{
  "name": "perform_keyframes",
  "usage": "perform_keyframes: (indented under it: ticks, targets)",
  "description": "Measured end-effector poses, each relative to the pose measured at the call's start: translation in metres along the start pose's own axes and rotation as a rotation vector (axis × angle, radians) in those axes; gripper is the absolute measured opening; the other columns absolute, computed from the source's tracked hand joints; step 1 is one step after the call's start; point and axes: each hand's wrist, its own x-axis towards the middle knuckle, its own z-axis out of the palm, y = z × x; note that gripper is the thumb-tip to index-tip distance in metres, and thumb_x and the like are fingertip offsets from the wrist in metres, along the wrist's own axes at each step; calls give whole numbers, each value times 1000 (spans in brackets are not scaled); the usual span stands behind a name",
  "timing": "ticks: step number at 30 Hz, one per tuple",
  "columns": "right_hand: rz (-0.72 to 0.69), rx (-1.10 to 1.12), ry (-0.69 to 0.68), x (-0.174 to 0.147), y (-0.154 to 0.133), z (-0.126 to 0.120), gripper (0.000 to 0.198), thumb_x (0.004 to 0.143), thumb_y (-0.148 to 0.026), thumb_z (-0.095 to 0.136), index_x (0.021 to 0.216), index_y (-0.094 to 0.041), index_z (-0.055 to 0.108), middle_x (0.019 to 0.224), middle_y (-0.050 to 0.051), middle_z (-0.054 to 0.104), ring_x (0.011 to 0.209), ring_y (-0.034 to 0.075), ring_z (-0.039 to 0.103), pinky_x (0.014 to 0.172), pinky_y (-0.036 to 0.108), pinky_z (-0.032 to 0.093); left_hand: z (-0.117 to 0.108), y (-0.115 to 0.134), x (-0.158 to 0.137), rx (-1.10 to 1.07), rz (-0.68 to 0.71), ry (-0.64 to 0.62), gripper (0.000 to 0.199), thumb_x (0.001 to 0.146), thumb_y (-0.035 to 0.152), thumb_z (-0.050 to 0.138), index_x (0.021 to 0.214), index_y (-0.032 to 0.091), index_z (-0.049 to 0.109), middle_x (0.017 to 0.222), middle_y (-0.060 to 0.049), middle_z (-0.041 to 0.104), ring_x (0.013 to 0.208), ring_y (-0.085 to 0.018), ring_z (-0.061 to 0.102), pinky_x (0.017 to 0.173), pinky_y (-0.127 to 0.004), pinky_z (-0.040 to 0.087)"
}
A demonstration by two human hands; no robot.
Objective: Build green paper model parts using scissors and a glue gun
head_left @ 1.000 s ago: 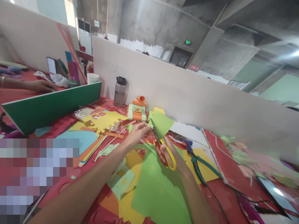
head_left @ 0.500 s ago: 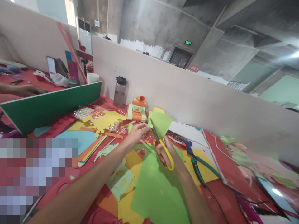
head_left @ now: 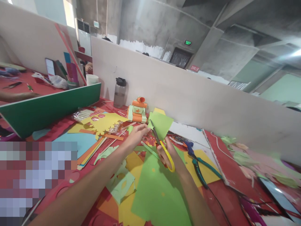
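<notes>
While the left hand (head_left: 140, 133) pinches the left edge of a small green paper piece (head_left: 166, 122), as the head view shows, the right hand (head_left: 176, 158) grips the scissors (head_left: 161, 144) by their loops, blades pointing away from the person. That pinch seems meant to steady the paper against the blades, and the raised hold probably keeps both clear of the larger green sheet (head_left: 162, 188) below. The piece is held above the cluttered table, to the right of the orange-and-green paper model (head_left: 137, 111). It looks flat, thin and bright, roughly four-sided, with a paler pointed bit at the fingertips; whether the blades are closed on it cannot be told.
</notes>
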Motion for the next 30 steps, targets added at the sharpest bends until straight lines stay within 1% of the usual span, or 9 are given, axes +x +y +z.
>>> perform_keyframes:
  ticks: [3, 7, 10, 16, 20, 23, 27, 30]
  targets:
    - [-10, -5, -1, 0, -1, 1, 59, 83, -56, 64, 126, -25, 38, 47, -16, 32, 32, 7, 27, 32, 16, 22, 0, -1, 0, 16, 17, 9, 28, 74, 44, 70, 77, 18, 60, 82, -1, 65, 68, -11, 57, 58, -21, 40]
    - [10, -4, 11, 2, 4, 0, 63, 81, -61, 65, 125, -25, 37, 48, -16, 33, 31, 7, 28, 31, 16, 23, 2, 0, -2, 53, 50, 41, 30, 74, 45, 71, 75, 19, 57, 73, 3, 57, 65, -11, 56, 59, -21, 40]
    - [28, 0, 21, 3, 6, -1, 66, 80, -62, 65, 126, -25, 35, 51, -15, 35, 31, 7, 30, 31, 17, 25, 3, 3, -3, 85, 65, 53, 31, 75, 46, 70, 74, 19, 55, 74, 3, 55, 66, -11, 55, 61, -21, 41]
    - [6, -60, 2, -4, -4, -5, 70, 82, -57, 66, 135, -26, 32, 58, -12, 40, 38, 7, 36, 35, 17, 31, 1, 10, -5, 106, 51, 30, 27, 75, 42, 68, 71, 18, 56, 72, 3, 55, 66, -11, 54, 59, -21, 38]
    - [27, -105, -19, -6, -4, -11, 73, 81, -56, 66, 138, -27, 29, 59, -12, 39, 39, 7, 35, 36, 16, 28, -4, 12, -4, 167, 54, -14, 27, 77, 42, 66, 67, 18, 56, 69, 2, 55, 61, -11, 50, 56, -23, 36]
    - [23, -120, -11, -7, -3, -14, 72, 83, -54, 63, 140, -27, 28, 60, -13, 38, 39, 6, 34, 36, 15, 28, -7, 12, -3, 185, 56, -45, 27, 77, 41, 65, 67, 19, 55, 67, 2, 53, 57, -11, 48, 55, -24, 36]
    - [21, -99, -40, -8, -4, -13, 71, 85, -55, 60, 141, -28, 26, 59, -13, 37, 37, 6, 31, 35, 15, 27, -7, 15, -4, 180, 63, -73, 27, 77, 40, 64, 67, 18, 53, 68, 2, 53, 59, -11, 49, 57, -23, 37]
    - [34, -74, -53, -8, -4, -14, 75, 83, -60, 62, 140, -28, 25, 60, -13, 39, 37, 6, 31, 34, 15, 26, -8, 18, -6, 184, 53, -86, 27, 78, 41, 65, 68, 18, 54, 69, 2, 53, 61, -11, 49, 58, -23, 38]
